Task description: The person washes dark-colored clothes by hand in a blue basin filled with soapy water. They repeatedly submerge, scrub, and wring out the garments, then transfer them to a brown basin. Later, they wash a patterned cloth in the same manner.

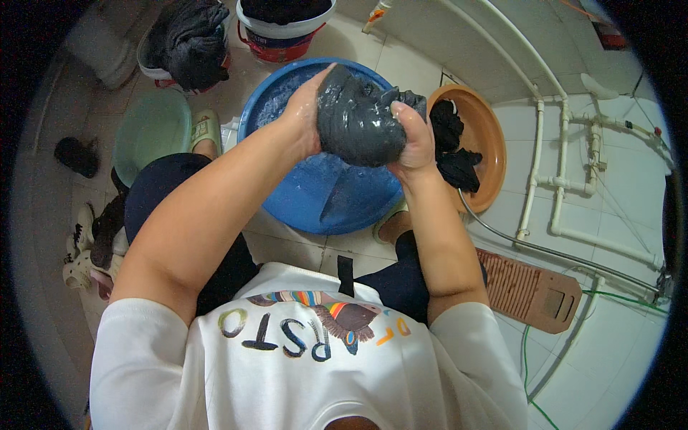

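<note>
Left hand [304, 118] cupped round left side of wet dark-grey cloth bundle [362, 122]; right hand [416, 140] clamps its right side, thumb on top. I hold bundle up over blue basin [294, 201], foamy water inside. Looks mid-wash: bundle soaked, not set aside. Black garments [459, 170] in orange basin [496, 154], dark cloth [287, 10] in red-and-white bucket [282, 49]: washed or waiting, can't tell.

Dimmer at left, glints on wet cloth [358, 125], fisheye bend — black rim (fading softly)
</note>
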The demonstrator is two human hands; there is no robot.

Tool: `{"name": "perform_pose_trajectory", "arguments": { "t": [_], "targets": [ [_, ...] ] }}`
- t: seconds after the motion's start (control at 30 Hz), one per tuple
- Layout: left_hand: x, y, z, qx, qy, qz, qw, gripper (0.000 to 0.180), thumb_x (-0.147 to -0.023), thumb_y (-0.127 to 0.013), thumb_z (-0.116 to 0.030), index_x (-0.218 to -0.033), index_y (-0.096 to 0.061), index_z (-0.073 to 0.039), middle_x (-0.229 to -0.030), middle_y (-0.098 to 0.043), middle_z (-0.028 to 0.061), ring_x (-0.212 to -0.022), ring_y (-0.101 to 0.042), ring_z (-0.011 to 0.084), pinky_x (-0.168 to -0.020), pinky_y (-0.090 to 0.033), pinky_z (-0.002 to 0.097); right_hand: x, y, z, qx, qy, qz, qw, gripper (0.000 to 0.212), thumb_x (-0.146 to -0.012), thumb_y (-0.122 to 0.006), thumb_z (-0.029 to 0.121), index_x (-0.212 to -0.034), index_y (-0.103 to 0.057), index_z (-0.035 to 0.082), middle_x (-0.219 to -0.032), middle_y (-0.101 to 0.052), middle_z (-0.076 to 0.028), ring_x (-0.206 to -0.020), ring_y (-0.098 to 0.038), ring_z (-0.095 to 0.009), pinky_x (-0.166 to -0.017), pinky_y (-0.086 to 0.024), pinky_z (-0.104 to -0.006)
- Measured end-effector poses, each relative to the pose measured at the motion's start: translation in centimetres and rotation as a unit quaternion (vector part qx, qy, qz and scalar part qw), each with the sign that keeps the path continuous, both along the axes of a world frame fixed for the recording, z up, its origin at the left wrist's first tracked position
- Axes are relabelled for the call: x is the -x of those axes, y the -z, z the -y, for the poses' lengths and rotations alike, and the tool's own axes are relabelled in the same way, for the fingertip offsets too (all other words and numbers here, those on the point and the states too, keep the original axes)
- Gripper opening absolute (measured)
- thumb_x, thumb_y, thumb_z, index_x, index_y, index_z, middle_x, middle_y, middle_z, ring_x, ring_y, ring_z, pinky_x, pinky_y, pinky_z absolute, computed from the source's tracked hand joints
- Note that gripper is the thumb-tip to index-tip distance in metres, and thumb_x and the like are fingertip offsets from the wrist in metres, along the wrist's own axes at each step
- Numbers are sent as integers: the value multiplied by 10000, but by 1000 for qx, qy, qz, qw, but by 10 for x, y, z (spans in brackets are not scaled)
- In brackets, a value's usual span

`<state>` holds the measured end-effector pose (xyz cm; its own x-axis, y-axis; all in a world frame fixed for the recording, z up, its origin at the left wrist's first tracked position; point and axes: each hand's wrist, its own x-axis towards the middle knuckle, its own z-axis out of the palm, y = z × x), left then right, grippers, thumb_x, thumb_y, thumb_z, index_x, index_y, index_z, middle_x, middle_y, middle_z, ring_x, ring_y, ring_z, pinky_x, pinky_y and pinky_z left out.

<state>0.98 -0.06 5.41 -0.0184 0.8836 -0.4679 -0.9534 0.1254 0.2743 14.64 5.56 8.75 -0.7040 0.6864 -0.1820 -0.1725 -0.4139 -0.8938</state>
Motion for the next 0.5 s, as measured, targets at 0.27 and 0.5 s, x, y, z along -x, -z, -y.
{"name": "perform_pose_trajectory", "arguments": {
  "t": [0.27, 0.5],
  "targets": [
    [-7, 15, 12, 41, 65, -70, 995, 337, -848, -431, -376, -812, -582, -77, -745, -613, 73, -630, -612, 196, -632, -513, 329, 3, -12, 18, -387, -82, 135, 908, 211, -611, -633, 126, -738, -533, -10, -677, -548, -110, -613, -532, -208, -599, -436, -294],
    [-11, 27, 13, 100, 84, -140, 981, 372, -811, -514, -406, -894, -579, -49, -815, -603, 96, -700, -597, 198, -665, -481, 354, 1, -3, 21, -520, -127, 160, 830, 241, -611, -651, 161, -756, -540, 4, -690, -532, -100, -638, -534, -215, -614, -437, -296]
  ]
}}
